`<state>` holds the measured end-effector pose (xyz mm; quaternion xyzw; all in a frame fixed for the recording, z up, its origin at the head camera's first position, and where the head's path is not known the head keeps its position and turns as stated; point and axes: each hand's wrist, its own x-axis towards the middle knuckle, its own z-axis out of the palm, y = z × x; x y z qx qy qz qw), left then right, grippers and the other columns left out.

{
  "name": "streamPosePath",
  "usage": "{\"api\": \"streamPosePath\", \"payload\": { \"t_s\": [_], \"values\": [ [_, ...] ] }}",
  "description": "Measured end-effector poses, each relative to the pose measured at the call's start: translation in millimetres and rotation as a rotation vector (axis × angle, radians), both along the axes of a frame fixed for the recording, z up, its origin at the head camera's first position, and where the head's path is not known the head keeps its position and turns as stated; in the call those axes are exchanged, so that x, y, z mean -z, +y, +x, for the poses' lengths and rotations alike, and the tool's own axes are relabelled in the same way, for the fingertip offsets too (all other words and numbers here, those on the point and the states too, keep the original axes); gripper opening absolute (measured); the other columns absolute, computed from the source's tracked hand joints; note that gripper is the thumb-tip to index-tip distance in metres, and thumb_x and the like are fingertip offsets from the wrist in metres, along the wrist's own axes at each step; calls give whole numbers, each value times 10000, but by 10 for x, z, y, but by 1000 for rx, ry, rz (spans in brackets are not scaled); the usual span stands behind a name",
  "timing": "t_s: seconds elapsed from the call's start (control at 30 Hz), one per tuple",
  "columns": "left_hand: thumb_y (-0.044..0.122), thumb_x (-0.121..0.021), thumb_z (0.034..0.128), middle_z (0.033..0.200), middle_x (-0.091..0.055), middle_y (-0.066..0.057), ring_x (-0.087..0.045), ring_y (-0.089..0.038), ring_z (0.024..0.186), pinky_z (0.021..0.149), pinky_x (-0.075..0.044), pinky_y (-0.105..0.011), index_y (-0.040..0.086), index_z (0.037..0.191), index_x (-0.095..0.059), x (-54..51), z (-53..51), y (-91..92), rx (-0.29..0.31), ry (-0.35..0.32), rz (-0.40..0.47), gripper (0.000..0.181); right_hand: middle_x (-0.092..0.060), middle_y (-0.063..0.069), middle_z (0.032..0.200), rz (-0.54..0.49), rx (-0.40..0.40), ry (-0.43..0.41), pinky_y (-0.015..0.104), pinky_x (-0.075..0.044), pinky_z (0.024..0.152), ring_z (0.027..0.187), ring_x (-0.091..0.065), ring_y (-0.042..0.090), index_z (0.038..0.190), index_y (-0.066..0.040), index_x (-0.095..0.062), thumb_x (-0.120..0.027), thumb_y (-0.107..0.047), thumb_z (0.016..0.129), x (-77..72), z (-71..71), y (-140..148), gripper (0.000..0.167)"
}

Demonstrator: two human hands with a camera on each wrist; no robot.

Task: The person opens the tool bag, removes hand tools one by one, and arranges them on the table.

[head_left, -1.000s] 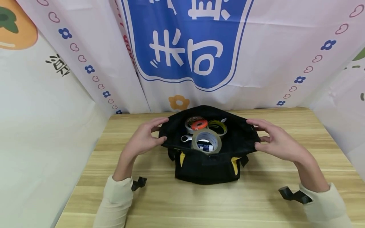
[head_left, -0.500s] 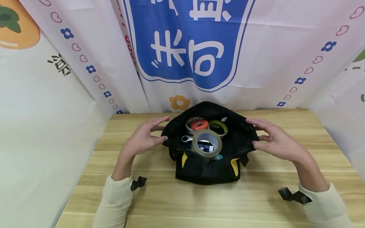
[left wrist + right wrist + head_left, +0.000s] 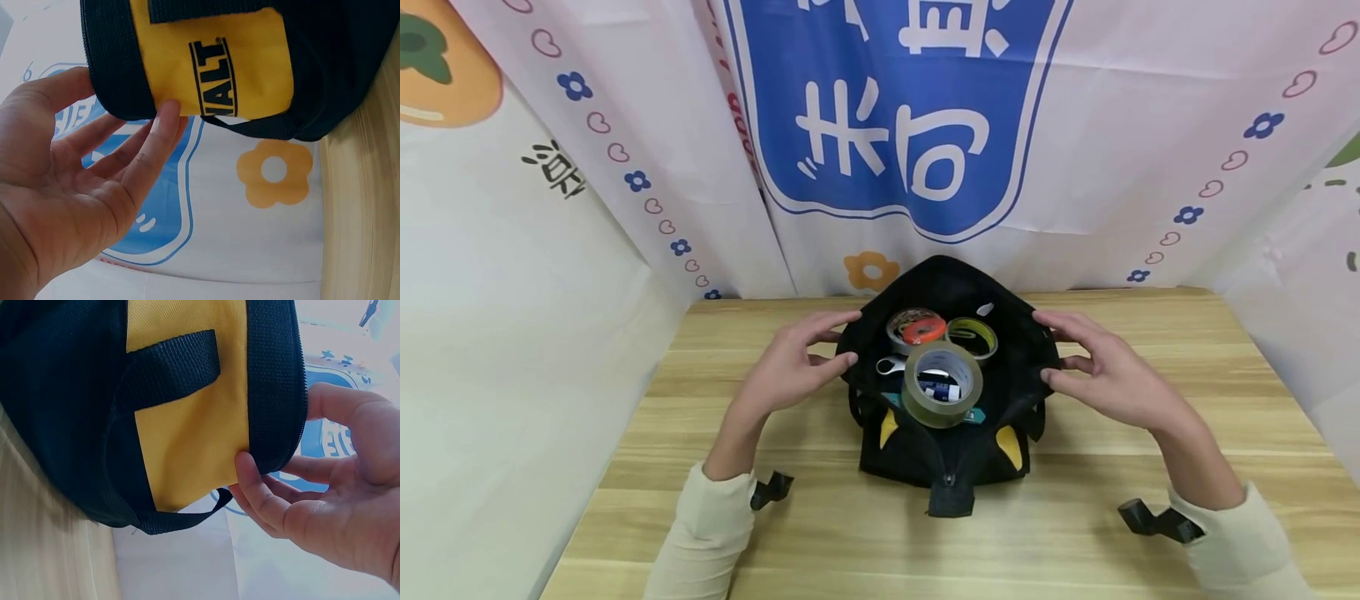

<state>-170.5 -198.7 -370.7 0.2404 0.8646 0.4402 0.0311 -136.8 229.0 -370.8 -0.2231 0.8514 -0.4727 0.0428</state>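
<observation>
On light wood-grain counter [image 3: 820,550], near wall: black-and-yellow fabric bag [image 3: 910,454], mouth gaping. Held at rim ends by L hand [image 3: 790,362] & R hand [image 3: 1101,362], fingers half-curled, thumbs apart. Head view only, inside: clear tan tape roll [image 3: 966,400], blue-white stick [image 3: 934,390] thru hole, print illegible. L wrist only: "ALT" on yellow end panel [image 3: 262,69], rest cut off.

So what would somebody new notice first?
Probably the black-and-yellow bag, open on the table, held at its sides by the left hand and right hand. A big roll of tape sits in its mouth. Behind, a blue shape with white writing stands out on the backdrop.
</observation>
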Motion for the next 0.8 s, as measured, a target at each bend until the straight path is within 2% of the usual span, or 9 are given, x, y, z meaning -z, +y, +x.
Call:
{"api": "streamPosePath", "payload": {
  "t_s": [0.13,0.23,0.33,0.4,0.67,0.8],
  "values": [
    [116,-752,1006,1550,-601,-131,-659,-401,1315,961,-669,-450,120,1508,-623,1,22,55,-20,-12,6,518,-427,158,1661,-3,8,-17,60,-493,1016,1483,-446,337,1633,-59,-426,-729,-37,1002,-1,-7,-59,700],
    [136,-745,1015,1532,-618,-120,-646,-379,1336,966,-666,-469,113,1493,-636,4,42,91,-28,-27,2,490,-421,154,1671,8,6,-23,226,-557,1079,1489,-446,336,1634,-63,-424,-729,-43,1004,0,-6,-96,700],
    [154,-741,1022,1518,-632,-109,-634,-353,1354,965,-666,-464,112,1490,-641,13,52,119,-32,-32,-4,481,-422,146,1673,18,4,-26,420,-565,1114,1489,-448,330,1635,-69,-423,-728,-46,1004,2,-4,-133,701],
    [157,-740,1023,1514,-635,-109,-634,-348,1353,959,-669,-455,108,1495,-637,23,51,139,-29,-28,-3,486,-422,146,1673,16,0,-25,470,-561,1116,1491,-447,330,1634,-61,-421,-726,-43,1003,5,-5,-157,701],
    [149,-728,1027,1528,-620,-127,-644,-359,1341,969,-662,-405,89,1510,-618,51,33,197,-21,-18,22,498,-431,140,1666,1,-13,-25,364,-569,1106,1494,-445,327,1631,-60,-425,-722,-37,1002,20,-23,-205,696],
    [149,-730,1025,1538,-614,-128,-643,-367,1348,970,-662,-414,84,1513,-614,44,42,192,-32,-20,23,506,-437,157,1661,10,-9,-6,163,-542,1066,1489,-459,349,1618,-40,-438,-734,-42,1000,7,-30,-186,686]
  ]
}}
